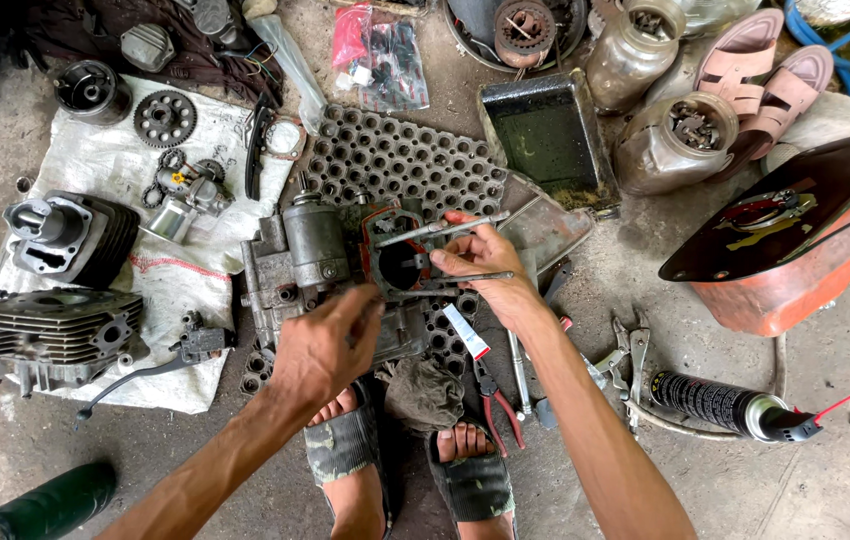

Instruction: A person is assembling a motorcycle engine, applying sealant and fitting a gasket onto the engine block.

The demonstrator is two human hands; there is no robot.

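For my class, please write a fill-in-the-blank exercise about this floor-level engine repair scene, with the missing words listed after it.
1. The right hand rests among the long metal ____ that stick out of the engine case.
2. The left hand touches the case just ____ its round opening.
3. The finned cylinder head lies on a white ____.
4. The spray can lies on its ____ on the concrete floor.

Missing words: studs; below; sack; side

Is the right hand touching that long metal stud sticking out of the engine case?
Touching. The head view shows the right hand with its fingers wrapped over a long metal stud on the engine case.
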